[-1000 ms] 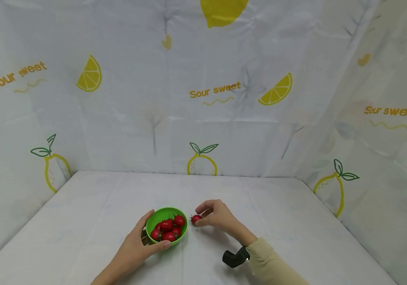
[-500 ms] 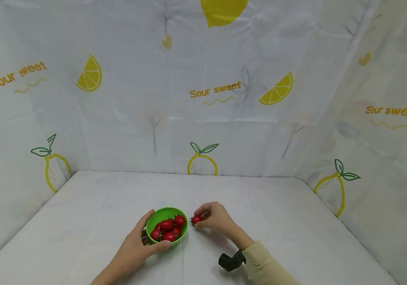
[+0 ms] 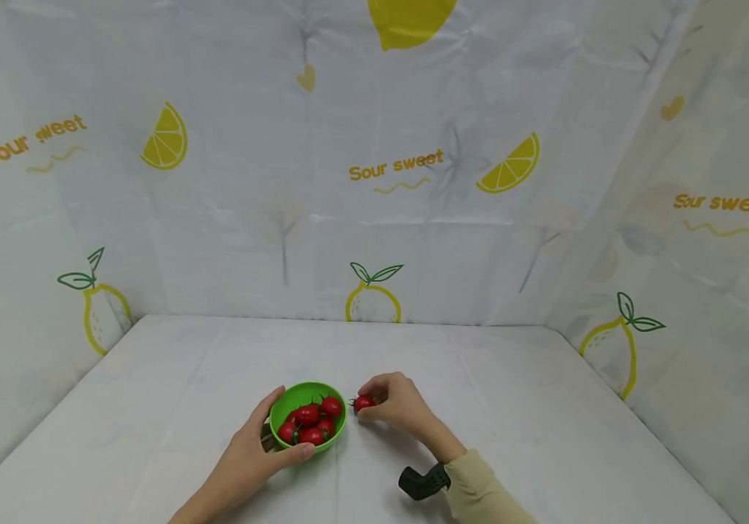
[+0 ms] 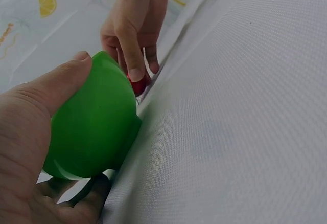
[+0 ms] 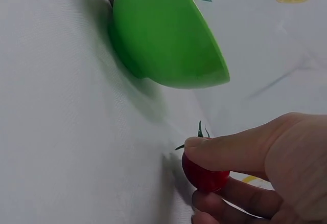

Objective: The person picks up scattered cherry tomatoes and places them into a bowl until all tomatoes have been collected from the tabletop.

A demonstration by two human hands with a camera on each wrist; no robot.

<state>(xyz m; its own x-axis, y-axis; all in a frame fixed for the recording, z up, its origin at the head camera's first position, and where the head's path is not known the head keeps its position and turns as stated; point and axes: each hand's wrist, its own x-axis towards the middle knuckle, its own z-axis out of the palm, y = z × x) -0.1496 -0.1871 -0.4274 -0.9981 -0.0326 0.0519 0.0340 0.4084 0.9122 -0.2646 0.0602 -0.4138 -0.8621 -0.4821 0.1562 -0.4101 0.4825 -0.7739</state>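
A green bowl (image 3: 287, 398) stands on the white-covered table with several red cherry tomatoes (image 3: 308, 415) inside. My left hand (image 3: 247, 450) grips it from the left, thumb at the near rim and fingers round the far side; the left wrist view shows the bowl's outer wall (image 4: 99, 119) between thumb and fingers. Just right of the bowl, my right hand (image 3: 403, 406) pinches another cherry tomato (image 5: 205, 174) between thumb and fingers. Its green stem points toward the bowl, and a small gap separates the two. In the right wrist view the tomato is close over the cloth.
A white cloth (image 3: 518, 415) covers the table. White sheets with lemon prints (image 3: 374, 240) hang at the back and along both sides. A black curved device (image 3: 423, 482) is on the right wrist, by the beige sleeve (image 3: 482, 487).
My right wrist and sleeve have shifted a little to the left, while the fingertips stay at the tomato. The left hand and bowl have hardly moved.
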